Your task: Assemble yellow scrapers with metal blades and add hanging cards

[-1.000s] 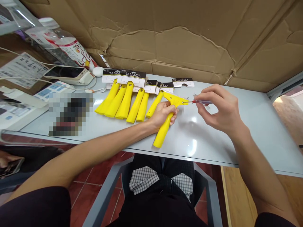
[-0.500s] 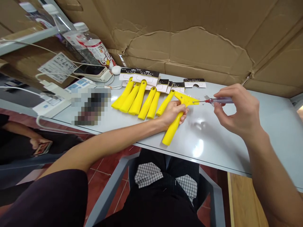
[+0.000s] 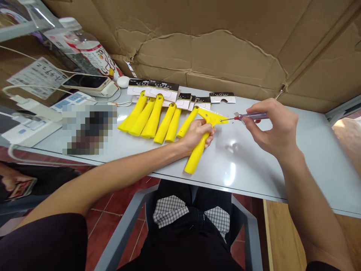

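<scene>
From the head camera, the left hand (image 3: 197, 134) is curled shut around the handle of a yellow scraper (image 3: 200, 140), a smooth moulded plastic piece with a tapering round handle and a flat, wide T-shaped head, lying on the table (image 3: 296, 158) near the middle of the view with its handle running toward 7 o'clock and its head toward 1 o'clock. The right hand (image 3: 272, 130), at 3 o'clock from the scraper, pinches a small screwdriver (image 3: 248, 117) between thumb and fingertips; its handle is clear, faintly violet plastic with a red collar, and its thin metal shaft lies almost level, the tip meeting the right end of the scraper's head. The tabletop is glossy pale grey and mirrors the light. At 10 o'clock from the left hand, a row of matching yellow scrapers (image 3: 152, 118) lies side by side, heads tucked in black-and-white card sleeves (image 3: 162, 90) whose print is too small to read. Creased brown cardboard (image 3: 220, 45) stands behind. At far left, a phone (image 3: 87, 83) rests near a paper with handwritten digits (image 3: 38, 72), not clearly readable.
</scene>
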`<state>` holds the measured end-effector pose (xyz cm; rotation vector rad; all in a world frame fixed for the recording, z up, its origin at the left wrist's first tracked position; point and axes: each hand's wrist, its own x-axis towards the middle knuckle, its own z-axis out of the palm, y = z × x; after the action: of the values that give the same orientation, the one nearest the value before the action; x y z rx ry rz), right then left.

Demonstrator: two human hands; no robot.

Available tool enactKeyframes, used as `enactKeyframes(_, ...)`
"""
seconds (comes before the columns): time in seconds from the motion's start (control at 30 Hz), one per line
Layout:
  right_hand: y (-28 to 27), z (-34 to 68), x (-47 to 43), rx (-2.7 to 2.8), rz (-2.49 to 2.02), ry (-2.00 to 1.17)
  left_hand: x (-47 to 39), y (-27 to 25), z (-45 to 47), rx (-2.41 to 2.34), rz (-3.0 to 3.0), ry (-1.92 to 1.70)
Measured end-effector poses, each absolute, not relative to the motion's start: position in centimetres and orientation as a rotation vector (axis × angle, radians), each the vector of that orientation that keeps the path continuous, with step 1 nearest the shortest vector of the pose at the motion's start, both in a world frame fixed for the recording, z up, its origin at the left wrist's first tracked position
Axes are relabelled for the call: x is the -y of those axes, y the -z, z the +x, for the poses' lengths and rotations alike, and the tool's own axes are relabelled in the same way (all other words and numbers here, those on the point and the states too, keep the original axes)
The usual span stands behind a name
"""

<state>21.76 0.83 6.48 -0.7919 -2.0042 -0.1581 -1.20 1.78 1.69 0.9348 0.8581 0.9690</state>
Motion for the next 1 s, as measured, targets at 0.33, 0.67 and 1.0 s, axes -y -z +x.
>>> enactKeyframes(0.33,-5.9,22.0,-1.1,2.005,-0.875,0.306,-1.6,-2.1,-1.1,-0.906,0.942,-0.931)
enactKeyframes(0.67,-6.3,22.5,-1.0,1.997,-1.037,0.282,-1.5,-2.2,-1.2,-0.897,0.963,-0.927)
enactKeyframes(1.0,-7.0,21.0,0.0,2.047,-0.872,0.073,-1.4,-2.3,-1.5,-0.916,0.984,-0.874)
